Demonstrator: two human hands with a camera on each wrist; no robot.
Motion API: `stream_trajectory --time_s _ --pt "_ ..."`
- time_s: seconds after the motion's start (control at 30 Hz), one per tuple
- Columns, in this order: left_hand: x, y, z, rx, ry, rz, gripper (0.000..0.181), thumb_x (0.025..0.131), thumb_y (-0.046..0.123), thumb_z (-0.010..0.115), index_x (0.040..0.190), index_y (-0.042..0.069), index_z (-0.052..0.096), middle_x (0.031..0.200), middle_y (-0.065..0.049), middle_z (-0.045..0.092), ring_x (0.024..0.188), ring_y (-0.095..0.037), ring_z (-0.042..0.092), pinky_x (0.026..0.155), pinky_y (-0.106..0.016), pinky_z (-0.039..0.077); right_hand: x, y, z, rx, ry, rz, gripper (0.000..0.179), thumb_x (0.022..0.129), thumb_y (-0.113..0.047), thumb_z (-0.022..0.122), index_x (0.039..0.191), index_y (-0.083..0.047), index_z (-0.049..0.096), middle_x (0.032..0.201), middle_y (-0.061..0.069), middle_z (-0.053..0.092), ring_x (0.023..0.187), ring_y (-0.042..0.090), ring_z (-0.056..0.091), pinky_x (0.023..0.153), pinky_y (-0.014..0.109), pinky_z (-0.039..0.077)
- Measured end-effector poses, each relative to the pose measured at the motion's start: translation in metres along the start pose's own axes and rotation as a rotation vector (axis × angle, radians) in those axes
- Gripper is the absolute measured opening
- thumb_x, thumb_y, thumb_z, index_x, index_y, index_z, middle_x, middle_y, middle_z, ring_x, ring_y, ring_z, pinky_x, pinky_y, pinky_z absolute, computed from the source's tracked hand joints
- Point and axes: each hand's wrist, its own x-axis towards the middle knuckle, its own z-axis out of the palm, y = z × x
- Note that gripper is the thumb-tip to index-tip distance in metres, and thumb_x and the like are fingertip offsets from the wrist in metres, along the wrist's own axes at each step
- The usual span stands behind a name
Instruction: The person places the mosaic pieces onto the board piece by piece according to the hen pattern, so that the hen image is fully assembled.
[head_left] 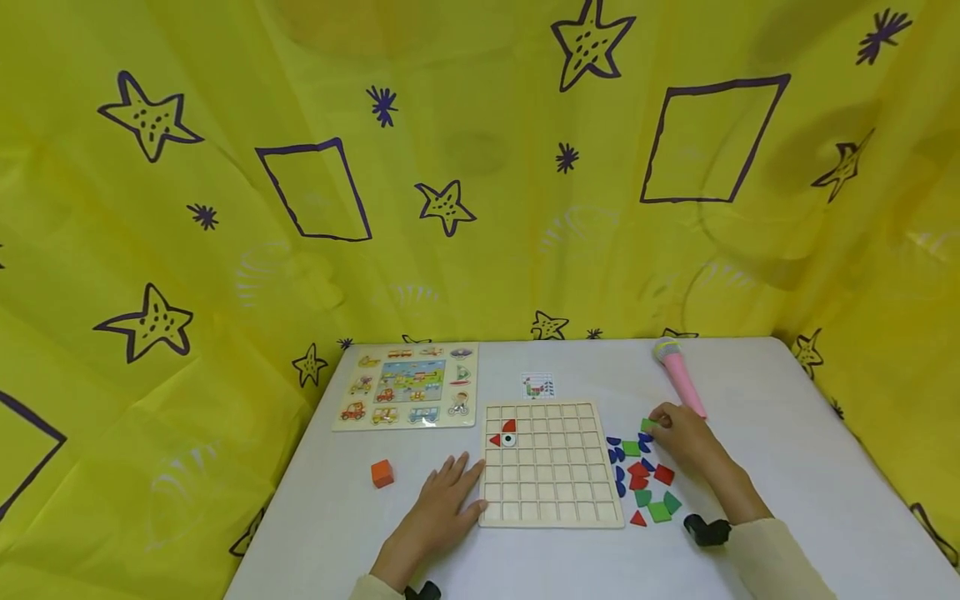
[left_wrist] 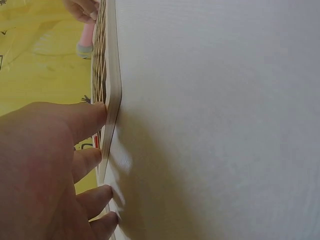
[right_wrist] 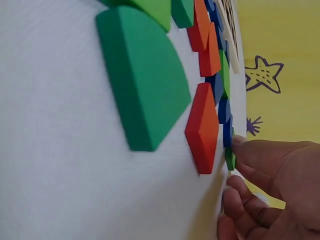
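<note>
A wooden grid board (head_left: 555, 475) lies on the table; two red pieces and a white tile with a black dot (head_left: 508, 439) sit in its upper left cells. My left hand (head_left: 442, 510) rests at the board's left edge, fingers spread, thumb touching its side in the left wrist view. At the top of a loose group of coloured pieces, my right hand (head_left: 688, 437) pinches a green square block (head_left: 648, 425). Below it lie blue half-round pieces (head_left: 620, 482), a red square (head_left: 663, 474) and green pieces (right_wrist: 145, 80). The fingers partly hide the pinched block.
A small picture card (head_left: 537, 386) lies behind the board. A vehicle picture puzzle (head_left: 465, 408) is at the back left, with an orange cube (head_left: 382, 473) in front of it. A pink toy microphone (head_left: 681, 379) lies behind my right hand. Yellow patterned cloth (head_left: 480, 275) surrounds the table's back and sides.
</note>
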Motion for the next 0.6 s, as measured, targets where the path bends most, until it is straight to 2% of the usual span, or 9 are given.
stream_trajectory --time_s 0.27,0.6 --pt "0.001 -0.001 0.001 -0.005 -0.004 0.009 0.064 0.105 0.044 0.06 0.162 0.02 0.044 0.17 -0.014 0.035 0.159 -0.042 0.027 0.126 -0.066 0.023 0.003 -0.001 0.003 -0.001 -0.017 0.007 0.033 0.102 -0.012 0.067 0.128 0.009 0.064 0.121 0.027 0.063 0.105 0.038 0.058 0.099 0.062 0.054" --pt "-0.001 0.0 0.0 -0.01 0.0 -0.002 0.064 0.105 0.044 0.061 0.162 0.019 0.045 0.171 -0.014 0.035 0.159 -0.042 0.026 0.127 -0.066 0.022 0.007 0.0 0.011 -0.004 -0.024 -0.038 0.029 0.104 -0.01 0.063 0.129 0.005 0.063 0.121 0.023 0.059 0.106 0.035 0.055 0.098 0.056 0.056"
